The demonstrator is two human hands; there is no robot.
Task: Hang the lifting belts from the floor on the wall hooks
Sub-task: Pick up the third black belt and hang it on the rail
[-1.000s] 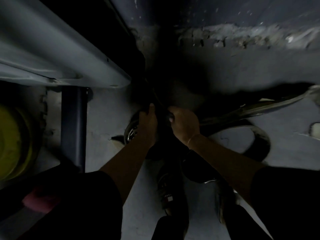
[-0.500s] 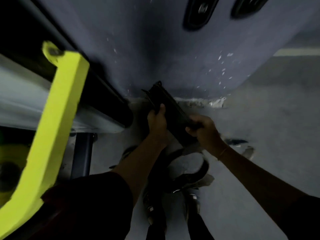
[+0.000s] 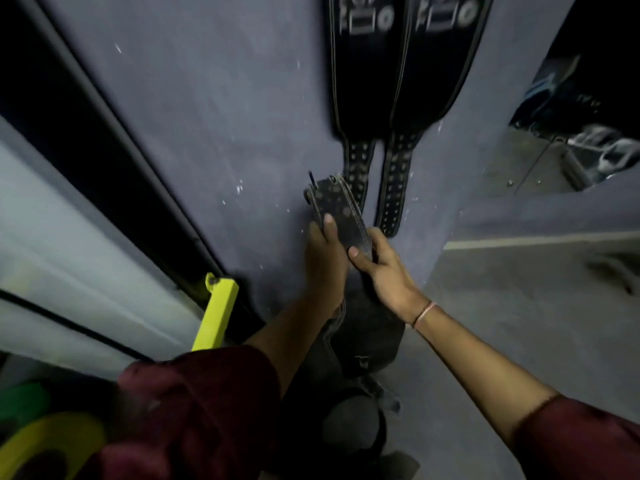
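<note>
Against the grey wall point(image 3: 214, 140), near the middle of the view, both hands grip one black belt point(image 3: 341, 216) by its strap end. The left hand point(image 3: 325, 261) is wrapped round the strap's left edge with the thumb pressed flat on its face; the right hand point(image 3: 384, 268) is closed on it from 4 o'clock, thumb on top. The strap end points up toward 12 o'clock, its buckle pin sticking out at the tip (the pin is thin and a little blurred). The rest of the belt droops below the hands in a dark loop toward 6 o'clock.

Half a second ago the belt was held lower, just above the floor line, and only the bottom tips of two hung belts showed at the top edge. Now the view has tilted up: the two hung belts point(image 3: 398, 81) run down the wall from 12 o'clock, side by side, and the raised strap end overlaps the tail of the left one. A second ago both hands were down at the floor, on belts lying there.

A yellow bar point(image 3: 216, 317) sits at 8 o'clock, smaller in view than before, and a mirror point(image 3: 568, 133) shows at 2 o'clock.
</note>
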